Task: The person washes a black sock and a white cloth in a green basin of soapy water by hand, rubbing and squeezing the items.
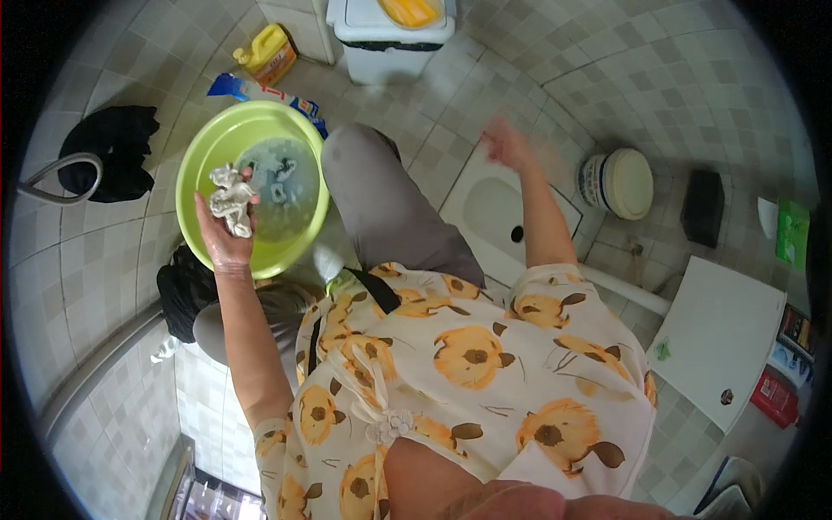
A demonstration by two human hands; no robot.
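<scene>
1. Left hand (227,238), in the head view, is palm up with its fingers curled about a wet, crumpled whitish cloth (232,204); the right hand (509,146) is motion-blurred, raised on the other side, and I cannot tell whether it is open or closed.
2. Tiled floor (438,91) spreads beneath, with checkered tiled walls (641,78) close around.
3. On the floor sits a lime-green basin (198,156) of cloudy water (290,217), with darker fabric (282,169) in it.
4. Beyond the basin are a blue-and-white bag (260,92), a yellow jug (269,56) and a white bin (390,56).
5. To the right are a squat toilet (485,204) and a white bucket (626,184).
6. The whitish cloth is above the basin's left part, its long axis running away from the person, tilted slightly left; one end points toward the basin's far side, the other back toward the wrist.
</scene>
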